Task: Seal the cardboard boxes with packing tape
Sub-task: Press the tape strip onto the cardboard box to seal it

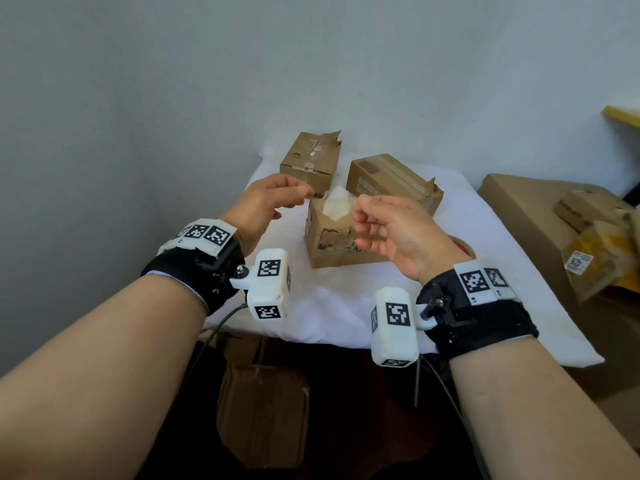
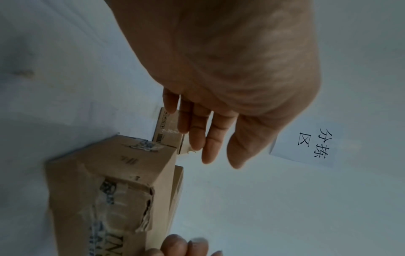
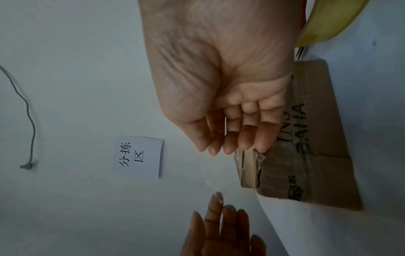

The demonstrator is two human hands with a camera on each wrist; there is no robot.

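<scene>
While both hands hover mid-frame, the nearest cardboard box (image 1: 332, 237) sits on the white table (image 1: 485, 216) just below & between them. Left hand (image 1: 266, 202) and right hand (image 1: 391, 226) pinch a clear tape strip (image 1: 334, 202) stretched over the box top. Tape roll (image 1: 462, 245) peeks out behind right wrist; 2 more boxes (image 1: 391, 178) toward upper centre.

Head view bright, even, edges warped; wrist views dim, soft.

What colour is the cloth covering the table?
White cloth, clearest in the head view.
</scene>
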